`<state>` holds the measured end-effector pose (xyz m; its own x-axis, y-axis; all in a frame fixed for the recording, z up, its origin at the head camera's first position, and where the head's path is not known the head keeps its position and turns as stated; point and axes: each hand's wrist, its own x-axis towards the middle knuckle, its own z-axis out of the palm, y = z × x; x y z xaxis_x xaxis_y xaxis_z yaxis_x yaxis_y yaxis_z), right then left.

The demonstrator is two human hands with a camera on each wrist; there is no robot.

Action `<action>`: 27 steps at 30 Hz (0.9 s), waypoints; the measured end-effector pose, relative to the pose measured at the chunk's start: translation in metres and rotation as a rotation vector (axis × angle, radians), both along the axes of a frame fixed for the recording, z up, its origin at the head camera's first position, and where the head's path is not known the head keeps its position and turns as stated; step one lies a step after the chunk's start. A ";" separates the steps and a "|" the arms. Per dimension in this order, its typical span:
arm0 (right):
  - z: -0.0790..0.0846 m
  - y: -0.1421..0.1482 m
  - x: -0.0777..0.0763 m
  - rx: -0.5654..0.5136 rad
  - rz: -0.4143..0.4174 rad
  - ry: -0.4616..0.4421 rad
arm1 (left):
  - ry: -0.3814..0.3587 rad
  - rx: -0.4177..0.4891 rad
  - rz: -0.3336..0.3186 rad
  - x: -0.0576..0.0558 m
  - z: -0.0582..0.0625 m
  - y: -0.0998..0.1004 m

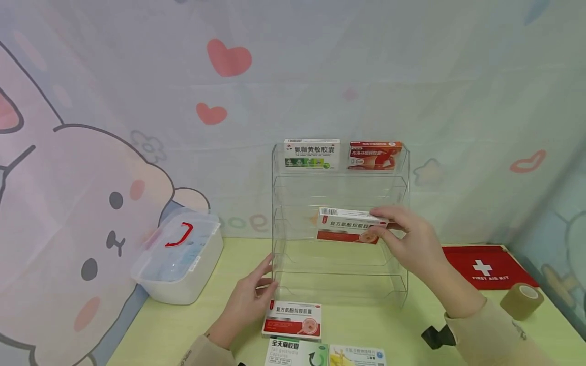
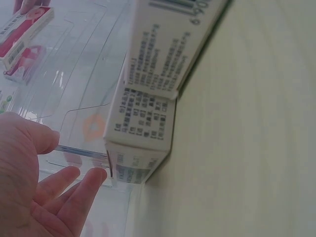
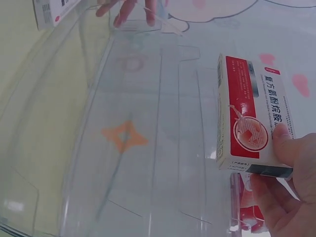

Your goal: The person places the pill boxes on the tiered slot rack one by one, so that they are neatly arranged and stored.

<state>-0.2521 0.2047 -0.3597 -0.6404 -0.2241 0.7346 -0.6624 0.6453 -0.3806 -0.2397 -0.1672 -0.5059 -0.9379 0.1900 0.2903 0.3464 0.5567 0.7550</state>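
Observation:
A clear tiered display rack (image 1: 341, 273) stands on the table. My right hand (image 1: 414, 239) pinches the right end of a red-and-white medicine box (image 1: 343, 226) in front of the middle tiers. The right wrist view shows that box (image 3: 252, 113) with my thumb on its printed face. Low on the rack's left side, my left hand (image 1: 249, 300) holds the clear side panel between thumb and fingers. On the top tier sit a green-and-white medicine box (image 1: 312, 154) and a red one (image 1: 375, 156). Another red-and-white box (image 1: 292, 319) lies just before the rack, near my left hand.
Closer to me lie a green-and-white capsule box (image 1: 296, 353) and a white-and-yellow box (image 1: 358, 356). A lidded white tub (image 1: 176, 284) stands at left. At right are a red first aid pouch (image 1: 480, 267) and a tan bandage roll (image 1: 519, 302). A printed cloth hangs behind.

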 end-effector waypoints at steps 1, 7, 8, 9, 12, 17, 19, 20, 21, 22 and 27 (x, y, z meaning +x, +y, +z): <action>0.003 0.000 -0.002 0.000 -0.001 0.005 | 0.002 0.001 -0.001 0.000 0.000 0.000; 0.022 -0.003 -0.012 -0.007 -0.006 0.017 | 0.001 0.004 -0.005 0.000 0.000 0.001; 0.025 -0.004 -0.013 -0.008 -0.007 0.016 | 0.000 0.003 -0.003 0.000 -0.001 0.001; 0.028 -0.006 -0.015 -0.009 -0.011 0.014 | 0.000 0.004 -0.002 0.000 -0.001 0.001; 0.037 -0.011 -0.021 -0.004 -0.026 0.011 | 0.003 0.008 0.000 -0.001 -0.001 0.000; 0.049 -0.020 -0.029 0.015 -0.043 -0.005 | -0.004 0.010 0.001 -0.002 0.000 -0.001; 0.053 -0.024 -0.033 0.016 -0.039 -0.008 | -0.010 0.011 -0.002 -0.002 0.000 0.000; 0.055 -0.026 -0.035 0.017 -0.037 -0.009 | -0.010 0.014 -0.005 -0.002 0.000 0.000; 0.057 -0.028 -0.037 0.016 -0.034 -0.009 | -0.012 0.015 -0.005 -0.002 0.000 0.000; 0.058 -0.030 -0.039 0.015 -0.029 -0.009 | -0.013 0.016 -0.005 -0.002 0.000 0.000; 0.066 -0.039 -0.047 0.013 -0.025 -0.024 | -0.016 0.014 0.001 -0.001 0.000 0.000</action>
